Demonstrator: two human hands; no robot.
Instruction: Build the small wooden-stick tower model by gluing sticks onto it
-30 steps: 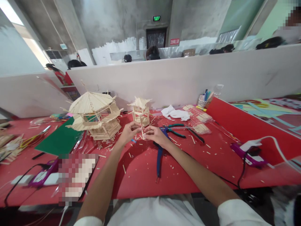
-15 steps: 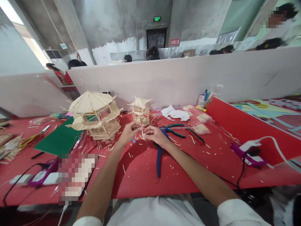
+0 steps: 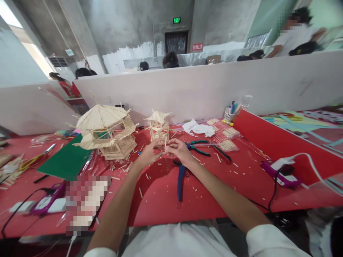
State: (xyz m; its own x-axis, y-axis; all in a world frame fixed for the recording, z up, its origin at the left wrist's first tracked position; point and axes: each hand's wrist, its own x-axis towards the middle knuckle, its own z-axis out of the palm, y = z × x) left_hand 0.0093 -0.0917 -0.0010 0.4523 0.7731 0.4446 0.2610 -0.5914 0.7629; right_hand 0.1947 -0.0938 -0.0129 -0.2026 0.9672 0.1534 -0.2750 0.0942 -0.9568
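Note:
My left hand point(image 3: 149, 152) and my right hand point(image 3: 179, 150) meet over the red table point(image 3: 160, 192), fingers pinched together around a thin wooden stick point(image 3: 165, 144) held upright between them. Just behind the fingertips stands a small stick-built pavilion point(image 3: 158, 125). A larger stick pavilion point(image 3: 106, 130) stands to the left of my left hand. Blue-handled pliers point(image 3: 181, 178) lie on the table under my right wrist.
Green-handled pliers point(image 3: 199, 147) and black cutters lie right of my hands. A bag of sticks point(image 3: 226, 136), a white cloth point(image 3: 197, 128) and a pen cup point(image 3: 230, 115) stand behind. Purple glue guns lie at right point(image 3: 280, 175) and left point(image 3: 45, 201). A green sheet point(image 3: 65, 160) lies at left. Other people sit beyond the partition.
Both hands have moved slightly away from me, closer to the small pavilion, still pinching the stick. A person at the far right has moved left behind the partition.

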